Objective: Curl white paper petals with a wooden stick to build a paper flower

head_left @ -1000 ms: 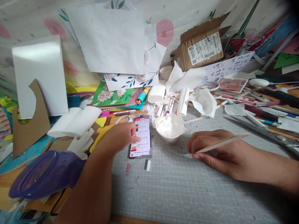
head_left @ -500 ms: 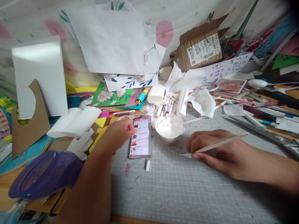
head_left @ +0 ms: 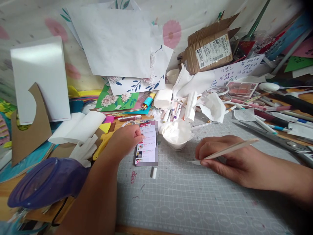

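My left hand is closed, its fingers curled in with nothing in them. The thumb is at the left side of a phone that lies on the grey cutting mat. A list with small pictures fills the lit screen, part of which is blurred out. My right hand grips a pale wooden stick, held like a pen. A white tip shows just beyond the fingertips, low over the mat. Between the hands stands a small white bowl with a white substance in it. A short white cylinder lies below the phone.
Markers and crumpled tissue crowd behind the bowl. Scissors and pens lie at the right. A cardboard box stands at the back. On the left are paper rolls and a purple container.
The list on the phone screen has scrolled to other entries. My left thumb has shifted slightly on the screen. My right hand and the stick stay almost still.
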Motion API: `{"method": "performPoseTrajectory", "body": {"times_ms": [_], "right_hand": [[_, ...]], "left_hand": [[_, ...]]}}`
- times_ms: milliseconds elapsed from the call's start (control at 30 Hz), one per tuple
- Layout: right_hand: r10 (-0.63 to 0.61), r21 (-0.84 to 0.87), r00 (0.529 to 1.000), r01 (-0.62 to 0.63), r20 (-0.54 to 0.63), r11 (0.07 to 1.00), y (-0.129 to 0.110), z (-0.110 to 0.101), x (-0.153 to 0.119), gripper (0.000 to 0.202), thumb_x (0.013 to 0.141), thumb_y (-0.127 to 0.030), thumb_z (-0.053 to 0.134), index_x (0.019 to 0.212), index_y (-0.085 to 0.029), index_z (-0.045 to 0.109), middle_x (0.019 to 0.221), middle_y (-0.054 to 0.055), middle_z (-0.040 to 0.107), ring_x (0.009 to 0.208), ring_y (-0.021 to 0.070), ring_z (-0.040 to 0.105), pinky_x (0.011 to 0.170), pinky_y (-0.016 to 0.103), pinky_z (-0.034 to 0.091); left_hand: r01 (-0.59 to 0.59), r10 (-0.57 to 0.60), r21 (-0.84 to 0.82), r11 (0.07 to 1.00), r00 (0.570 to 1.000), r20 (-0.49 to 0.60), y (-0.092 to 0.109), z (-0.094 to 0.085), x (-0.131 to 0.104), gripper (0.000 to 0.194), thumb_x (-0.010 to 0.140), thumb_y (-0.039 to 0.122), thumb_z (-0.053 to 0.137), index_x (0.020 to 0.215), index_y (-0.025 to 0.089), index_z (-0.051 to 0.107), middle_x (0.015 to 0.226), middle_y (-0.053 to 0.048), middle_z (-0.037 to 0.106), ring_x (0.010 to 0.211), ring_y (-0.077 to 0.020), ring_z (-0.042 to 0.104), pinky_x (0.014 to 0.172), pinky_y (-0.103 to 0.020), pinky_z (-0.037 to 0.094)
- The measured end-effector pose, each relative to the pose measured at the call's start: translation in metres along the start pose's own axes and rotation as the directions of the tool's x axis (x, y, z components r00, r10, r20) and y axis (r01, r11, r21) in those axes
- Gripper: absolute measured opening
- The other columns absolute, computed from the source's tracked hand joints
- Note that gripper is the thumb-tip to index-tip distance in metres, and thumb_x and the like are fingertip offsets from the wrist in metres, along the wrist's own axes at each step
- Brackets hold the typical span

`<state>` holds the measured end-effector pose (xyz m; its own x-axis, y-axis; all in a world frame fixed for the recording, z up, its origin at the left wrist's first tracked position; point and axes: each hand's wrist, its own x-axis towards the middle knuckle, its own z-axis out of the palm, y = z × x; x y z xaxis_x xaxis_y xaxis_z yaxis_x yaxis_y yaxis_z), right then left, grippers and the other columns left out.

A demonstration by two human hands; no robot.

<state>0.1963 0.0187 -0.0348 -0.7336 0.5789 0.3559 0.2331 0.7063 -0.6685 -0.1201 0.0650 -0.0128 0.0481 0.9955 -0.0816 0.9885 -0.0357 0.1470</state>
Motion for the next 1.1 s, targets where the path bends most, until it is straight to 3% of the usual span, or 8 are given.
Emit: {"method": "performPoseTrajectory", "body": {"times_ms": [267,400,533,733,833,967,1100], "right_hand": [[0.006,0.006,1.000,-0.006,-0.013,1.000,0.0006,0.0000,0.0000,0.010,0.095,-0.013,0.053,0.091,-0.018,0.060,0.082,0.004,0.068,0.075,0.0157,0.066,0.068,0.026,0.052],[0.004,0.011,1.000,-0.004,-0.013,1.000,0.0021,0.0000,-0.0007,0.010,0.096,-0.013,0.052,0.091,-0.018,0.060,0.083,0.004,0.067,0.076,0.0154,0.066,0.069,0.026,0.052],[0.018,0.018,1.000,-0.017,-0.015,1.000,0.0014,-0.0004,-0.0005,0.010,0.096,-0.014,0.053,0.091,-0.019,0.060,0.084,0.005,0.068,0.075,0.0158,0.066,0.069,0.027,0.052],[0.012,0.024,0.999,-0.011,-0.033,1.000,-0.0001,0.0000,0.0007,0.011,0.094,-0.011,0.053,0.092,-0.019,0.060,0.085,0.004,0.069,0.076,0.0156,0.067,0.070,0.026,0.054],[0.013,0.023,0.999,-0.012,-0.036,1.000,-0.0012,-0.0001,0.0014,0.012,0.093,-0.010,0.054,0.091,-0.019,0.061,0.084,0.004,0.069,0.076,0.0157,0.068,0.069,0.026,0.054],[0.012,0.015,0.999,-0.012,-0.029,1.000,-0.0022,-0.0003,0.0017,0.012,0.093,-0.010,0.053,0.090,-0.020,0.060,0.083,0.004,0.069,0.075,0.0160,0.067,0.068,0.026,0.053],[0.009,0.011,1.000,-0.009,-0.020,1.000,-0.0009,0.0001,0.0013,0.011,0.094,-0.011,0.053,0.090,-0.019,0.060,0.083,0.004,0.068,0.075,0.0158,0.067,0.068,0.026,0.053]], "left_hand": [[0.060,-0.102,-0.165,0.984,0.962,-0.254,0.0031,-0.0093,-0.0049,0.019,0.086,0.037,0.046,0.087,0.023,0.060,0.081,-0.003,0.070,0.071,-0.0215,0.062,0.062,-0.033,0.044],[0.061,-0.164,-0.305,0.950,0.932,-0.323,0.0019,-0.0073,-0.0053,0.017,0.085,0.034,0.048,0.088,0.024,0.061,0.081,-0.002,0.071,0.065,-0.0204,0.061,0.061,-0.033,0.045],[0.063,-0.177,-0.322,0.945,0.924,-0.338,0.0024,-0.0076,-0.0054,0.018,0.085,0.030,0.047,0.094,0.025,0.061,0.085,-0.002,0.073,0.070,-0.0213,0.063,0.061,-0.033,0.046],[0.037,-0.113,-0.264,0.964,0.954,-0.279,0.0010,-0.0065,-0.0047,0.017,0.085,0.026,0.046,0.092,0.024,0.061,0.089,-0.003,0.073,0.077,-0.0224,0.065,0.069,-0.035,0.049],[-0.010,-0.033,-0.229,0.973,0.982,-0.184,-0.0018,-0.0021,-0.0046,0.015,0.080,0.029,0.056,0.093,0.024,0.062,0.090,-0.002,0.070,0.082,-0.0226,0.064,0.077,-0.036,0.050],[-0.151,0.152,-0.070,0.986,0.988,0.007,-0.0018,0.0002,-0.0066,0.039,0.067,0.030,0.074,0.103,0.024,0.063,0.115,-0.007,0.064,0.110,-0.0299,0.057,0.097,-0.042,0.045],[-0.145,0.142,0.035,0.989,0.987,0.079,0.0009,-0.0016,-0.0076,0.045,0.068,0.031,0.076,0.109,0.023,0.061,0.119,-0.009,0.058,0.117,-0.0323,0.051,0.101,-0.045,0.041]]}}
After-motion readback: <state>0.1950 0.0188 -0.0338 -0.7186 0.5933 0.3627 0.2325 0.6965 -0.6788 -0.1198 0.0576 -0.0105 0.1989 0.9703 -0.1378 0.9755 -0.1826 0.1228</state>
